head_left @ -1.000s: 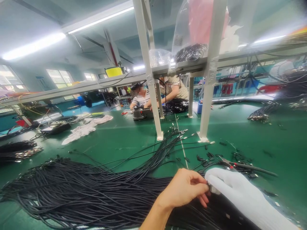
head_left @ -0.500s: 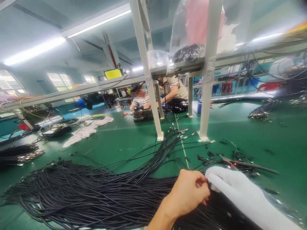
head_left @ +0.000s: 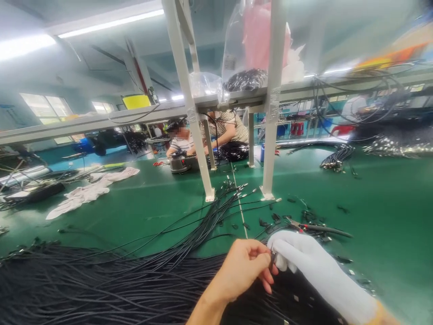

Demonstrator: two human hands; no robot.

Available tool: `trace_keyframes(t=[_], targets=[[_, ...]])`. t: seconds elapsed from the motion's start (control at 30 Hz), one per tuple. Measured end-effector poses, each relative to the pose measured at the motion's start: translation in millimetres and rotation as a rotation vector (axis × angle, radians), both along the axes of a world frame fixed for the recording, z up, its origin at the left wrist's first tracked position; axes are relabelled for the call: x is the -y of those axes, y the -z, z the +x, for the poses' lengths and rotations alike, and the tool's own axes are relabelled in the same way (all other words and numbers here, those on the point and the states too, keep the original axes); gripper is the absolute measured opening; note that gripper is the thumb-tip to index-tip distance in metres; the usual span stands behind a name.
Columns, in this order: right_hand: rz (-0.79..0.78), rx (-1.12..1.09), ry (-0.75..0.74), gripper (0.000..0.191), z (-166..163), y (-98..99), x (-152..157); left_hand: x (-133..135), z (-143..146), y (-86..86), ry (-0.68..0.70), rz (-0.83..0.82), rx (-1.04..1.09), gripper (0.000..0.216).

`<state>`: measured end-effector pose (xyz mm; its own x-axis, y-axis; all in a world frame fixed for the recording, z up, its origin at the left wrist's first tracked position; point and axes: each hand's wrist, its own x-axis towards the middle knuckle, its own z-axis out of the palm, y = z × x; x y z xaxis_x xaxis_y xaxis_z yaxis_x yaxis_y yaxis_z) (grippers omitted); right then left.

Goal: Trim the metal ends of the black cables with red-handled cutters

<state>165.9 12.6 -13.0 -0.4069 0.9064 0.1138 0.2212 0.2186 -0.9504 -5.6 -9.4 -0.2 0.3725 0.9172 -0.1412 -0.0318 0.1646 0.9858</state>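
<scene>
My bare left hand [head_left: 245, 268] is pinched shut on the end of a thin black cable, right over a big heap of black cables [head_left: 101, 284] on the green table [head_left: 389, 203]. My right hand [head_left: 304, 262], in a white glove, is closed on the same cable end, its fingertips touching those of the left hand. What sits between the fingertips is too small to make out. Several single cables [head_left: 216, 212] run from the heap toward the white frame legs.
White frame legs [head_left: 270, 135] stand just ahead and carry a shelf with plastic bags [head_left: 250, 49]. Small black scraps and pliers [head_left: 318, 228] lie right of the hands. White cloth [head_left: 88, 192] lies far left. Two people [head_left: 216, 135] work across the table; a cable bundle [head_left: 336, 158] lies far right.
The view has swung right, so everything sits further left in the frame. Both hands stay pinched together on the cable end and have drifted left with it.
</scene>
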Motion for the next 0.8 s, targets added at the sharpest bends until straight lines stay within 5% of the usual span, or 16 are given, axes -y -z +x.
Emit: trace_keyframes(t=[0.27,0.8], targets=[[0.058,-0.001,0.038,0.042,-2.6,-3.8,3.8,-1.4,-1.4,2.1,-0.060,0.031,-0.033,0.028],[0.119,0.063,0.043,0.040,-4.2,-9.5,13.0,-0.2,1.1,-1.4,-0.095,-0.062,0.011,0.011]])
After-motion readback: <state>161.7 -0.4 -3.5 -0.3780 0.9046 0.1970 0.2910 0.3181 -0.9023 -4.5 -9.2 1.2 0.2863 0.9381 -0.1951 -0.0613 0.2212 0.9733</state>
